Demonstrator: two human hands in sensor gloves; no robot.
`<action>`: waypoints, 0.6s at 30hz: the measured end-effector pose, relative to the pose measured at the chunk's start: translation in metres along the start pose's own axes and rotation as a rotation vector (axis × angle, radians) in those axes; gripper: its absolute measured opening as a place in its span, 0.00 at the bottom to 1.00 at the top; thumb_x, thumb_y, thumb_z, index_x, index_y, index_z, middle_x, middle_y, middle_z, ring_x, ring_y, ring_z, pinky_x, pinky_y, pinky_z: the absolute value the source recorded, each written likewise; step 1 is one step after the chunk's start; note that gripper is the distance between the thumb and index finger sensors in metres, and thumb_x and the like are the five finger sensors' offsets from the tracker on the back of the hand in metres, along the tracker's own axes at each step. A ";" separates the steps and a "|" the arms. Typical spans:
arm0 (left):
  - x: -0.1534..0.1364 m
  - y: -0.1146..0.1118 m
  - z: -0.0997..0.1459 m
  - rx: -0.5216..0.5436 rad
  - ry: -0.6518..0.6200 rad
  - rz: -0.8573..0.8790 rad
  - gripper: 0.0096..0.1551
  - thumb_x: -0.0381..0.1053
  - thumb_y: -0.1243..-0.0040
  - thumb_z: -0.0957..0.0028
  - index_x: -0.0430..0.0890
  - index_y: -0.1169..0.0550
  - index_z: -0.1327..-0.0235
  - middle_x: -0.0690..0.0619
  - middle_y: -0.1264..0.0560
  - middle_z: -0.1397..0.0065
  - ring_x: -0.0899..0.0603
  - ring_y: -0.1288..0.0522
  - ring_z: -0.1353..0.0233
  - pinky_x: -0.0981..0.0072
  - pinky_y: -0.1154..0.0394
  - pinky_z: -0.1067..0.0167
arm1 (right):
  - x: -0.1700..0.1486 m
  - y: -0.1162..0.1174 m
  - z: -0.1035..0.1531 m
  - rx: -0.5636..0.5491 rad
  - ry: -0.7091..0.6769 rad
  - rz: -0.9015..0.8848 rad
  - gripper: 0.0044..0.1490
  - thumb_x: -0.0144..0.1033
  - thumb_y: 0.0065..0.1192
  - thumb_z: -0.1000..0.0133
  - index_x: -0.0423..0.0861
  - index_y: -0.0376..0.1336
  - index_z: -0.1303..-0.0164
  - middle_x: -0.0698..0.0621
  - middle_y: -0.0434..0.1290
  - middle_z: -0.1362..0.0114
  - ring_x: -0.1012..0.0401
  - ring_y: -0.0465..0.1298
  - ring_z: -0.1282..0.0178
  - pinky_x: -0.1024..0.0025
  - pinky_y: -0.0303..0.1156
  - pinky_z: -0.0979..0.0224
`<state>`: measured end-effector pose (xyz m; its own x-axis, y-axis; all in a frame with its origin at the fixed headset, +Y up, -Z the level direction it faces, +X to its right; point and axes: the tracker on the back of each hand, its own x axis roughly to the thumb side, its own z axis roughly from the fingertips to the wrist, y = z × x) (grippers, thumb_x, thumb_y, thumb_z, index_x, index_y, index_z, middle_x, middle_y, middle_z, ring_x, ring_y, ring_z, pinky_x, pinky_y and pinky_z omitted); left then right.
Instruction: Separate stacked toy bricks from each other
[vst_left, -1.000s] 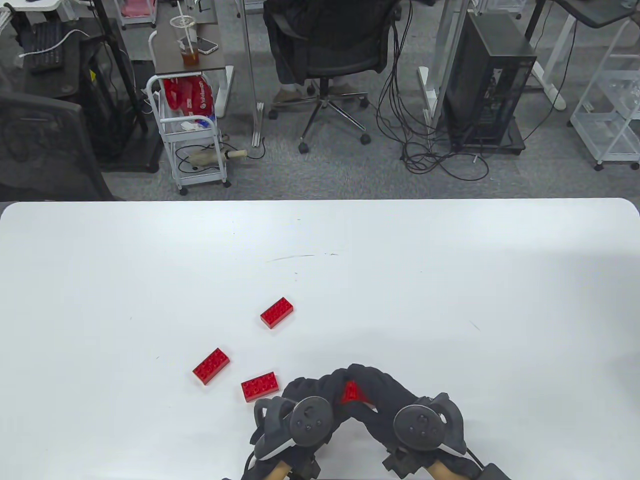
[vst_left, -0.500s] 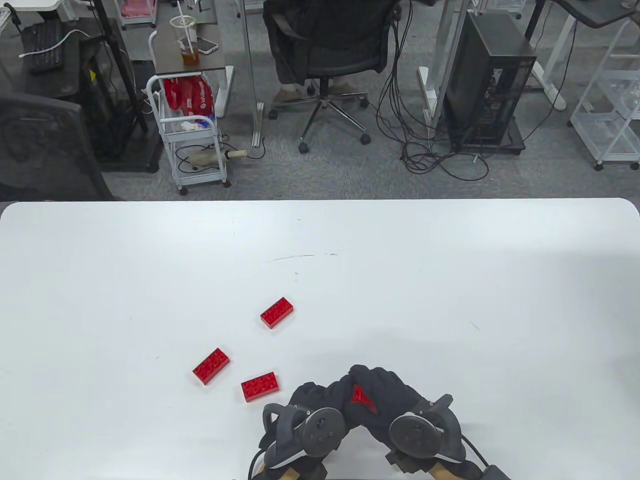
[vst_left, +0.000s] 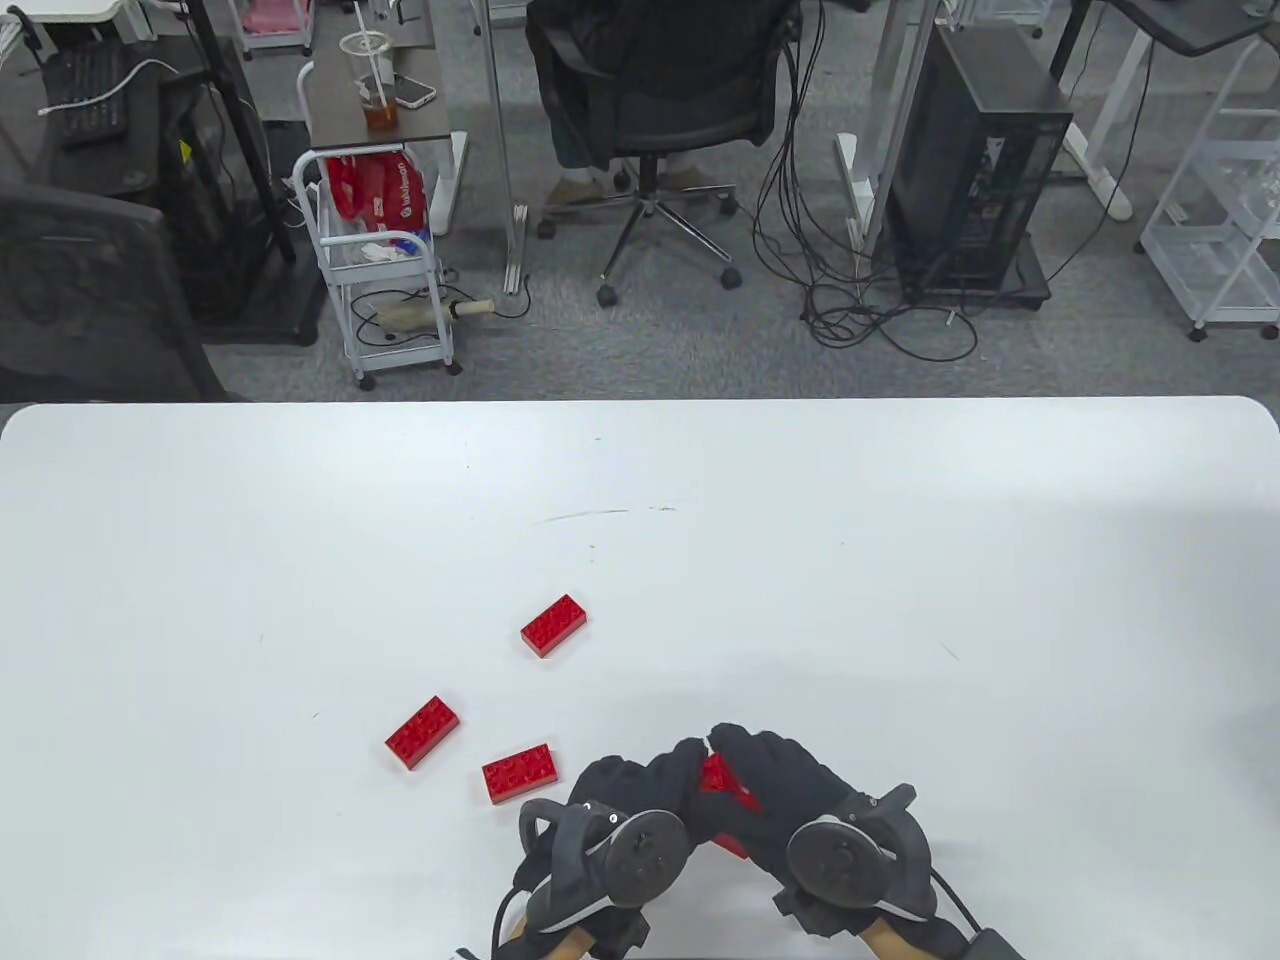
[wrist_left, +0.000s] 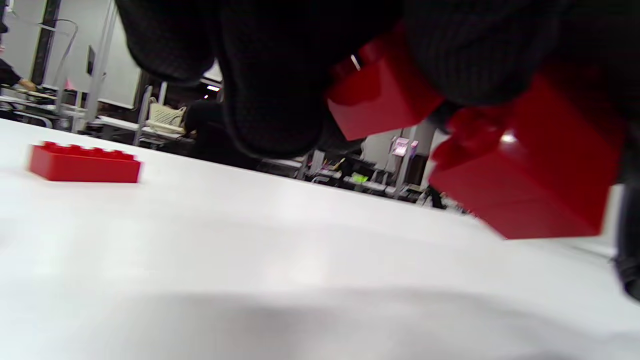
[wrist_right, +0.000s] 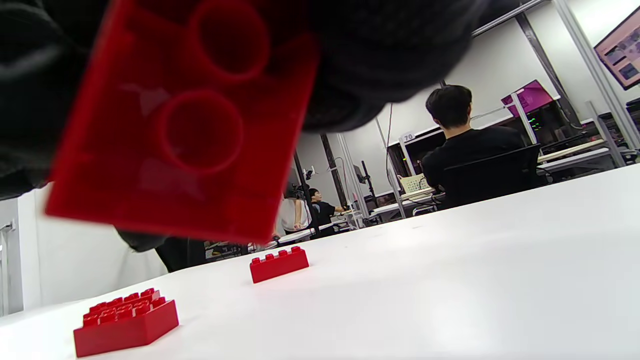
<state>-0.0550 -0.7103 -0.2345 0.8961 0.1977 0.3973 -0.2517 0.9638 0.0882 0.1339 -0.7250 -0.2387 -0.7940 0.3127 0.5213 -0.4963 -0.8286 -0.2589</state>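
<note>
Both gloved hands meet at the table's near edge and hold red bricks between them, a little above the table. My left hand (vst_left: 665, 790) grips one red brick (wrist_left: 380, 95) with its fingers (wrist_left: 270, 75). My right hand (vst_left: 770, 785) grips the other red brick (wrist_right: 185, 125), whose hollow underside faces its wrist camera; it also shows in the left wrist view (wrist_left: 530, 175). The two bricks are tilted against each other with a gap on one side. Whether they still join is hidden by the gloves. In the table view only slivers of red (vst_left: 718, 775) show between the fingers.
Three loose red bricks lie on the white table (vst_left: 900, 560) left of the hands: one close by (vst_left: 519, 772), one further left (vst_left: 423, 731), one further back (vst_left: 553, 625). The table's far edge borders an office floor with chairs and carts.
Both hands have turned at the wrists while staying together. The fingertips have closed in over the bricks, and a second patch of red now shows low between the hands.
</note>
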 end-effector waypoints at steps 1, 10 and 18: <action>-0.002 0.001 -0.002 -0.011 0.006 -0.017 0.43 0.64 0.39 0.58 0.53 0.27 0.25 0.56 0.18 0.29 0.48 0.15 0.39 0.47 0.26 0.31 | -0.001 0.000 0.000 -0.002 0.003 0.001 0.45 0.66 0.50 0.46 0.45 0.64 0.29 0.49 0.77 0.44 0.58 0.83 0.56 0.74 0.85 0.60; -0.024 0.011 -0.041 -0.190 0.162 -0.180 0.41 0.58 0.36 0.55 0.57 0.29 0.22 0.53 0.24 0.21 0.45 0.20 0.30 0.44 0.30 0.27 | -0.003 -0.007 -0.001 -0.020 0.004 -0.002 0.45 0.66 0.51 0.46 0.46 0.64 0.29 0.49 0.77 0.43 0.58 0.82 0.56 0.73 0.85 0.60; -0.040 -0.001 -0.083 -0.325 0.244 -0.311 0.41 0.59 0.31 0.58 0.61 0.26 0.26 0.56 0.24 0.21 0.45 0.22 0.28 0.45 0.31 0.26 | -0.005 -0.011 0.000 -0.034 0.003 -0.016 0.44 0.66 0.51 0.46 0.46 0.64 0.29 0.49 0.77 0.43 0.58 0.82 0.56 0.73 0.85 0.60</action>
<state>-0.0600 -0.7046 -0.3267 0.9795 -0.1088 0.1695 0.1324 0.9819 -0.1353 0.1434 -0.7174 -0.2382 -0.7869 0.3270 0.5234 -0.5206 -0.8072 -0.2784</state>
